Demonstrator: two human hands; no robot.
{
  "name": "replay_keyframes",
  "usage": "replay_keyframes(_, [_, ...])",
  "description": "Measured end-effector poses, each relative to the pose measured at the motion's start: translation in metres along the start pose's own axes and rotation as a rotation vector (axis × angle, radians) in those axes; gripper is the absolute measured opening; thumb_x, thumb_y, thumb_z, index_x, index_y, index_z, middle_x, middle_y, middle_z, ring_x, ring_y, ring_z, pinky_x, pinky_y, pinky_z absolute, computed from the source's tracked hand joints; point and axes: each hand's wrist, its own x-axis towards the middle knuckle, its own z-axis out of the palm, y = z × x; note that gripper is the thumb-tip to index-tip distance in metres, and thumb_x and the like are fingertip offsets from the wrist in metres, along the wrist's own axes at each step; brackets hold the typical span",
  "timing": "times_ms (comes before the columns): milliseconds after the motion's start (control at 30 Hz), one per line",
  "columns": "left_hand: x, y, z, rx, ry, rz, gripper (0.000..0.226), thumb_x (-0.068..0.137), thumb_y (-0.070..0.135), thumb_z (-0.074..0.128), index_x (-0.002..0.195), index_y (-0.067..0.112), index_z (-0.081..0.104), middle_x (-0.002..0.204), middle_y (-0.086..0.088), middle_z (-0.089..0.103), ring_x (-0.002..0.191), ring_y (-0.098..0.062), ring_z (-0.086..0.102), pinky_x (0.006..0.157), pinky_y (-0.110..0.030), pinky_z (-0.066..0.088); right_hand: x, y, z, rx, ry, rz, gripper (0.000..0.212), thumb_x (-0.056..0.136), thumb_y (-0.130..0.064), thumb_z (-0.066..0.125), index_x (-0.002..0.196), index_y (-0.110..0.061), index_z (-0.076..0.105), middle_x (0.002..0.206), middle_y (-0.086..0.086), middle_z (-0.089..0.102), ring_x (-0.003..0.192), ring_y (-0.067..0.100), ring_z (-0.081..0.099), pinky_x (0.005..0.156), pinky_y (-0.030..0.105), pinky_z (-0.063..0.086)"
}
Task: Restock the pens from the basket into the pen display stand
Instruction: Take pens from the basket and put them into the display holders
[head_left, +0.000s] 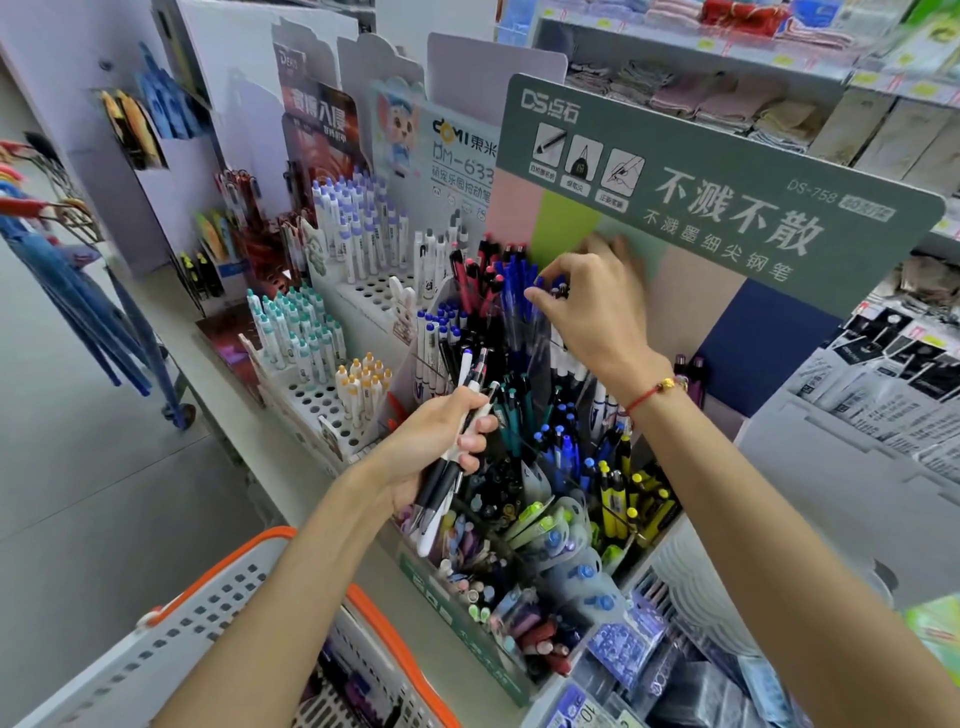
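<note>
The left hand (441, 441) held a bunch of pens (451, 462) in a closed fist, its fingers (470, 443) wrapped around the middle of the barrels. The bunch ran on a steep diagonal: the clicker ends stuck out above the fist toward the upper right, and the writing ends pointed down and to the left, hanging just over the front of the pen display stand (467, 636). Most barrels in the bunch were black, with a white one along the outside.

The right hand (592, 306) reached into the upper rear compartment of the stand, among the blue-capped pens (514, 275) standing upright there. Its fingers (540, 299) were pinched together at the tips on something small and dark at the top of that cluster; whether this was a single pen could not be told.

The basket (208, 618), grey with an orange rim, sat low at the left, under the left forearm, well apart from both hands.
</note>
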Motion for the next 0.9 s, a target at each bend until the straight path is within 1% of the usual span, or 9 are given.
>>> replay_keyframes(133, [0.0, 0.001, 0.002, -0.074, -0.002, 0.051, 0.019, 0.102, 0.019, 0.038, 0.084, 0.015, 0.04, 0.064, 0.007, 0.047, 0.046, -0.002, 0.036, 0.04, -0.013, 0.033, 0.014, -0.004, -0.006, -0.123, -0.131, 0.013, 0.023, 0.086, -0.036, 0.07, 0.096, -0.015, 0.075, 0.108, 0.009, 0.061, 0.114, 0.032, 0.045, 0.091, 0.037, 0.036])
replay_keyframes(233, [0.0, 0.0, 0.003, -0.122, 0.017, 0.097, 0.013, 0.102, 0.019, 0.039, 0.099, 0.01, 0.048, 0.065, 0.007, 0.051, 0.046, -0.002, 0.04, 0.041, -0.012, 0.035, 0.025, -0.004, -0.007, -0.135, -0.22, 0.034, 0.025, 0.084, -0.031, 0.074, 0.099, -0.012, 0.074, 0.106, 0.011, 0.064, 0.106, 0.032, 0.053, 0.088, 0.04, 0.045])
replay_keyframes(400, [-0.003, 0.001, 0.003, -0.143, 0.067, 0.108, 0.021, 0.101, 0.02, 0.048, 0.109, 0.005, 0.06, 0.078, 0.004, 0.069, 0.058, -0.004, 0.058, 0.046, -0.015, 0.046, -0.016, -0.019, -0.01, 0.134, -0.058, 0.025, 0.018, 0.09, -0.031, 0.065, 0.097, -0.014, 0.066, 0.081, -0.006, 0.055, 0.074, 0.013, 0.051, 0.061, 0.026, 0.038])
replay_keyframes(500, [-0.002, -0.002, 0.002, -0.107, 0.1, 0.108, 0.018, 0.1, 0.023, 0.05, 0.104, 0.01, 0.062, 0.091, 0.001, 0.074, 0.067, -0.005, 0.066, 0.051, -0.017, 0.051, -0.041, -0.026, -0.012, 0.329, -0.35, 0.109, 0.027, 0.092, -0.041, 0.061, 0.091, -0.016, 0.072, 0.062, -0.011, 0.054, 0.055, 0.005, 0.048, 0.052, 0.021, 0.037])
replay_keyframes(567, [-0.001, -0.003, 0.003, -0.07, 0.112, 0.119, 0.018, 0.1, 0.024, 0.05, 0.106, 0.013, 0.063, 0.094, 0.002, 0.074, 0.072, -0.005, 0.068, 0.055, -0.017, 0.052, -0.052, -0.026, -0.011, 0.372, -0.463, 0.136, 0.028, 0.091, -0.04, 0.062, 0.096, -0.016, 0.076, 0.067, -0.005, 0.066, 0.06, 0.011, 0.059, 0.057, 0.028, 0.05])
replay_keyframes(633, [-0.001, -0.004, 0.007, -0.053, 0.115, 0.128, 0.018, 0.1, 0.024, 0.049, 0.106, 0.014, 0.064, 0.092, 0.003, 0.075, 0.074, -0.006, 0.07, 0.058, -0.018, 0.054, -0.061, -0.024, -0.011, 0.446, -0.429, 0.163, 0.022, 0.09, -0.035, 0.066, 0.094, -0.016, 0.078, 0.068, 0.0, 0.071, 0.067, 0.013, 0.067, 0.066, 0.03, 0.056])
replay_keyframes(733, [-0.001, -0.006, 0.016, -0.083, 0.119, 0.123, 0.02, 0.101, 0.023, 0.048, 0.105, 0.013, 0.065, 0.087, 0.001, 0.076, 0.072, -0.008, 0.071, 0.065, -0.021, 0.058, -0.068, -0.018, -0.014, 0.659, -0.356, 0.267, 0.015, 0.088, -0.027, 0.07, 0.089, -0.013, 0.075, 0.071, -0.001, 0.07, 0.056, -0.001, 0.058, 0.053, 0.01, 0.044])
replay_keyframes(800, [0.001, -0.006, 0.02, -0.137, 0.128, 0.104, 0.023, 0.101, 0.023, 0.047, 0.112, 0.01, 0.063, 0.086, -0.002, 0.076, 0.071, -0.01, 0.072, 0.064, -0.023, 0.058, -0.07, -0.012, -0.022, 0.861, -0.275, 0.383, 0.014, 0.09, -0.022, 0.068, 0.096, -0.01, 0.071, 0.078, -0.001, 0.069, 0.061, 0.0, 0.059, 0.053, 0.012, 0.046])
replay_keyframes(900, [0.005, -0.006, 0.02, -0.16, 0.154, 0.068, 0.021, 0.101, 0.022, 0.047, 0.113, 0.01, 0.061, 0.085, -0.001, 0.076, 0.07, -0.01, 0.072, 0.054, -0.019, 0.055, -0.066, 0.005, -0.037, 0.959, 0.109, 0.448, 0.006, 0.094, -0.017, 0.063, 0.098, -0.015, 0.066, 0.088, 0.002, 0.07, 0.075, 0.008, 0.067, 0.063, 0.019, 0.055])
